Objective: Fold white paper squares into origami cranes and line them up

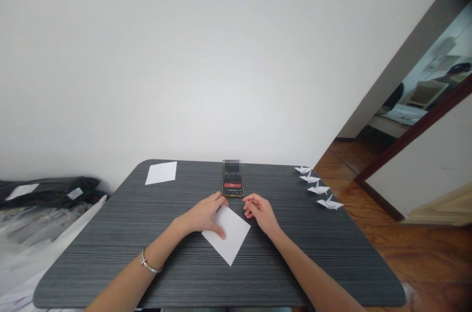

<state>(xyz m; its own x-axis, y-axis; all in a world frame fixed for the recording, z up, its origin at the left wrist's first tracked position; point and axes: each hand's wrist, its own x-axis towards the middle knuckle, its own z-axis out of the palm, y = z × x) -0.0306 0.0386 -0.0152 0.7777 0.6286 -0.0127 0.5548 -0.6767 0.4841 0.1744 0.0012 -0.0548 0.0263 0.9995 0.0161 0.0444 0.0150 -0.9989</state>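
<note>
In the head view, the step in hand seems to be steadying a flat white sheet (233,234) at the table's near middle. The left hand (203,213) rests on its left side, thumb and fingers spread wide, gripping nothing. The right hand (261,213), loosely curled and bare, hovers just right; the next move probably calls for its fingertips on the right corner.

Slim silver bangle (145,264) round the left forearm (162,245); right forearm (306,265) bare
</note>
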